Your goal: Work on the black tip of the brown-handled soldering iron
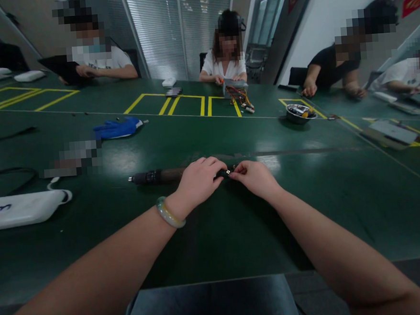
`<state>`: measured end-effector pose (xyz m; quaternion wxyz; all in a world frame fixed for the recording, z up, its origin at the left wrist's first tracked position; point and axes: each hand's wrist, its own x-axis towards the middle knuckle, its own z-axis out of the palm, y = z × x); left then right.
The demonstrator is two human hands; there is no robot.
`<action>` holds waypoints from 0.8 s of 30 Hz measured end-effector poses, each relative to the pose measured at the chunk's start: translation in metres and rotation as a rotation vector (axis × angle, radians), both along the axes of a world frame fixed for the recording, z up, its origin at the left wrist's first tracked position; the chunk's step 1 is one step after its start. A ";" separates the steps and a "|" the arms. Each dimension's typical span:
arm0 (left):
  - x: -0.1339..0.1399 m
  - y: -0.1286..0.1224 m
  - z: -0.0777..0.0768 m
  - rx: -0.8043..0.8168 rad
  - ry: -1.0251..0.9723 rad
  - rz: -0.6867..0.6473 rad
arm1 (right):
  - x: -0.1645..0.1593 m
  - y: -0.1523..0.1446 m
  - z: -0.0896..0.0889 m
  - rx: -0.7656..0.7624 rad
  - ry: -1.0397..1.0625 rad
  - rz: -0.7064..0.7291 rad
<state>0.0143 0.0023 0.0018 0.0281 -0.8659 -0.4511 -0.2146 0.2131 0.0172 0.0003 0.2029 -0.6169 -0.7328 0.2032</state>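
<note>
In the head view, gripped the dark brown, black-nosed cylindrical tool (157, 176) on the smooth green tabletop (223, 243) with the nearer left hand (201, 178) curled over its right end, long axis pointing leftward, and pinched a small shiny piece (228, 172) there with the right hand (252, 176)

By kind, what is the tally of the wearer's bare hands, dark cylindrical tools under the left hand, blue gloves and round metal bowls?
Bare left hand and right hand: 2
Dark cylindrical tool: 1
Blue glove: 1
Metal bowl: 1
Total: 5

One cylindrical tool (157, 176), one glove (119, 128)
</note>
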 end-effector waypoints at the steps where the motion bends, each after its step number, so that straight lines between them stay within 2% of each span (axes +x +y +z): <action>1: 0.000 0.000 0.000 0.001 -0.003 -0.001 | 0.000 0.000 0.000 -0.004 0.007 0.007; 24: -0.001 -0.001 0.002 -0.019 -0.008 -0.010 | 0.004 0.000 0.004 -0.034 -0.010 0.039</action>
